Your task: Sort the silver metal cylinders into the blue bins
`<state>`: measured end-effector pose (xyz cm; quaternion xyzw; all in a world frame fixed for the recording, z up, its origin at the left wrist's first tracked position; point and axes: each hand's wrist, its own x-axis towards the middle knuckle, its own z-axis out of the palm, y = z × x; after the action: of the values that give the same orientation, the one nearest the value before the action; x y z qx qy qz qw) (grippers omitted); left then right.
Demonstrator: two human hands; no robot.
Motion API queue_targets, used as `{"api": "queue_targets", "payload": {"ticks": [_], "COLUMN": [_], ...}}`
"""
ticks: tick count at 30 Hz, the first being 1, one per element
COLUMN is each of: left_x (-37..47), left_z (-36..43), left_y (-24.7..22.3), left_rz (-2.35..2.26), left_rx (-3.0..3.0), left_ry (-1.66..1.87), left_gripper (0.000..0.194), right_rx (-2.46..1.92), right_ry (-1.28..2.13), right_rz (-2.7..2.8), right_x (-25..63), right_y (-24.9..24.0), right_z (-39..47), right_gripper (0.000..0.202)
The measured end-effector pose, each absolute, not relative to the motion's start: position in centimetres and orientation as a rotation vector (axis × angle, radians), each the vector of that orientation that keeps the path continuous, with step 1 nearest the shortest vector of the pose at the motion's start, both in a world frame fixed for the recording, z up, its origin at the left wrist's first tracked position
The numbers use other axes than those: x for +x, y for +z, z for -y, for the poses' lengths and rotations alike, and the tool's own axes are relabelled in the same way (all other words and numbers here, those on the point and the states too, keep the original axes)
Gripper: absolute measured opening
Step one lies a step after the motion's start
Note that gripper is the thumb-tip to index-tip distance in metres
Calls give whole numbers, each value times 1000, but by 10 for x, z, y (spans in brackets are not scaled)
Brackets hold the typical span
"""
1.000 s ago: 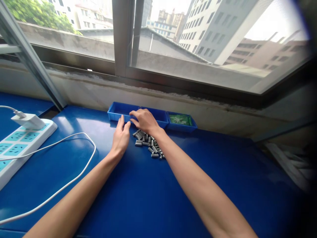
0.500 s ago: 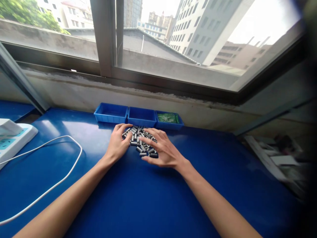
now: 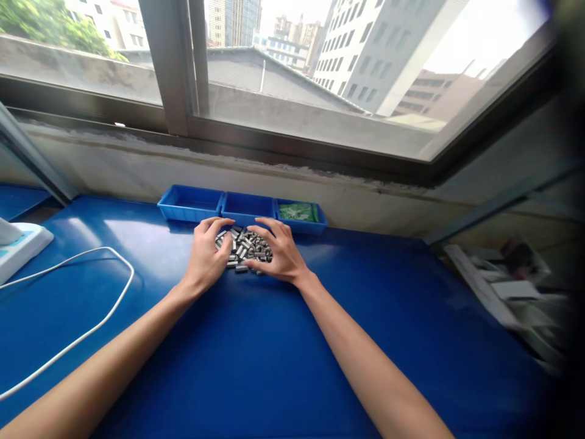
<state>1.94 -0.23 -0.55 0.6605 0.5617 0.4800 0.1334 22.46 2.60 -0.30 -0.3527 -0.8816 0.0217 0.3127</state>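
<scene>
A pile of small metal pieces (image 3: 242, 247), grey and silver, many of them short bars, lies on the blue tabletop between my hands. At its left edge is my left hand (image 3: 208, 250), fingers curved and apart, thumb beside the pieces. My right hand (image 3: 280, 250) cups the right side of the pile, with fingers spread over it and the thumb at its near edge. Neither hand lifts a piece that I can see. The right fingers hide part of the pile.
Behind the pile, three joined blue bins (image 3: 249, 204) stand near the wall; the right one holds a green packet (image 3: 298, 211). At the left are a white power strip (image 3: 27, 247) and a white cable (image 3: 116, 299). A window (image 3: 297, 122) rises behind the table.
My right hand has drawn left, nearer my left hand, and the pile looks more gathered between them. The whole view has shifted slightly.
</scene>
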Motion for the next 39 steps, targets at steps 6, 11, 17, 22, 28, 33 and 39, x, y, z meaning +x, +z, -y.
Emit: {"api": "queue_targets", "payload": {"ticks": [6, 11, 17, 22, 28, 33, 39], "left_x": [39, 65, 88, 89, 90, 89, 90], "left_z": [0, -1, 3, 3, 1, 2, 6], "left_y": [1, -2, -7, -7, -2, -3, -3], "left_rz": [-1498, -1299, -1301, -1307, -1357, -1389, -1308], "left_rx": [2160, 2561, 2722, 2728, 2748, 2777, 2729], "left_ry": [1327, 1034, 823, 774, 786, 787, 844], "left_gripper": [24, 27, 37, 38, 39, 39, 34], "right_rx": [-1367, -1487, -1371, -1329, -1359, -1341, -1337], "right_ry": [-182, 26, 163, 326, 606, 730, 986], "right_rz": [1611, 1657, 1823, 1774, 1697, 1731, 1661], "right_x": [276, 318, 348, 367, 368, 374, 391], "right_y": [-3, -17, -11, -12, -23, -14, 8], "right_z": [-36, -47, -44, -40, -50, -44, -19], "right_gripper": [27, 34, 33, 102, 119, 119, 121]}}
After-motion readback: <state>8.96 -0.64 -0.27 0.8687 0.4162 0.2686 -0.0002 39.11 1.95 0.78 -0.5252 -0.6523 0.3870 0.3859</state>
